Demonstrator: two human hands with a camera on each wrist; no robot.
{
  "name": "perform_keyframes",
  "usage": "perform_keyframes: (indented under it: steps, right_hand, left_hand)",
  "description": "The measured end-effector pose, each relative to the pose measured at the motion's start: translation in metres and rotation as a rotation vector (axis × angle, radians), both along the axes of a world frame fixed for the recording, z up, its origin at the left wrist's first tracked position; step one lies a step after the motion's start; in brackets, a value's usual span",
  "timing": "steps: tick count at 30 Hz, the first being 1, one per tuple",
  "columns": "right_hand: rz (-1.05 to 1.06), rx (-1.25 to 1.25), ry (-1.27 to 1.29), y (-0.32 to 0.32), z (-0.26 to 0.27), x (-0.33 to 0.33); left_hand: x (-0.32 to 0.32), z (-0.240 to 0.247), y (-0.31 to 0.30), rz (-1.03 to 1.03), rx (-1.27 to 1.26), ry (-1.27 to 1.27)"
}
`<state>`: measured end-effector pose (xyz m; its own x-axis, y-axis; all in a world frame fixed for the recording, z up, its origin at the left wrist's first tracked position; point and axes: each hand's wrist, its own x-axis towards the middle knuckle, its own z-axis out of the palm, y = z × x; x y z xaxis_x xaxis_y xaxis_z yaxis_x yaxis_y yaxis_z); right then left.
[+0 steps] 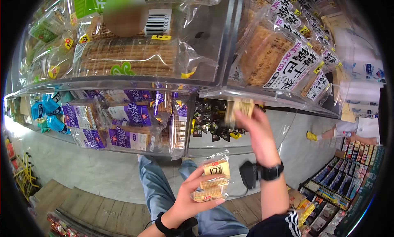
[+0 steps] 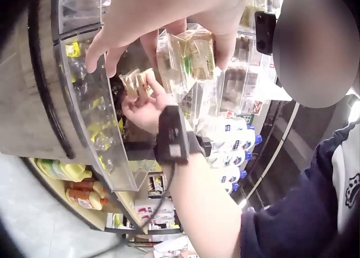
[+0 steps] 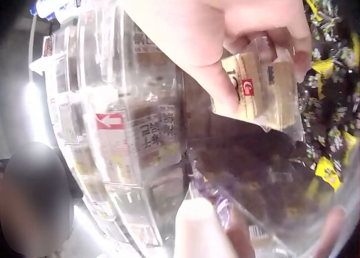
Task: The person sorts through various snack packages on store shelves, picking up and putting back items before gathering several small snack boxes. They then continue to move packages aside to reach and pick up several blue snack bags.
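My left hand (image 1: 193, 196) grips clear-wrapped wafer packs (image 1: 211, 192) low in the head view, one with a "12" label facing up; the left wrist view shows these packs (image 2: 188, 61) between thumb and fingers. My right hand (image 1: 258, 128), slightly blurred, holds another wafer pack (image 1: 239, 110) just below the upper bin's edge, over a lower bin of dark-wrapped sweets (image 1: 213, 124). In the right wrist view the right hand (image 3: 242, 39) pinches that pack (image 3: 264, 95) between thumb and fingers, beside the dark sweets with yellow tags (image 3: 326, 100).
Upper clear bins hold long biscuit packs (image 1: 127, 58) and rice-crust packs (image 1: 271, 60). Purple-labelled packs (image 1: 131, 113) fill a lower bin at the left. Another person's leg and yellow shoe (image 1: 311, 136) are at the right, near shelves of small boxes (image 1: 355, 167).
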<state>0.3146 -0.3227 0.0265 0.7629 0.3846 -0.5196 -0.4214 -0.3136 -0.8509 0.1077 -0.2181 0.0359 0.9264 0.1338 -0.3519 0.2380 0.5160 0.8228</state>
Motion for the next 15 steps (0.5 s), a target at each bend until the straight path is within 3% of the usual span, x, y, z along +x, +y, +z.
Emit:
perform_keyframes:
  steps: [5,10,15]
  right_hand:
    - [0.073,0.071,0.234,-0.033,0.036,-0.051]
    - [0.229,-0.008,0.143,-0.050,0.029,-0.082]
    - [0.475,-0.121,-0.061,-0.043,0.032,-0.086]
  left_hand:
    - [0.007,-0.006,0.000,-0.019,-0.049,-0.136]
    - [0.011,-0.006,0.001,-0.034,-0.126,-0.136]
    - [-0.002,-0.004,-0.004,0.029,0.015,-0.058]
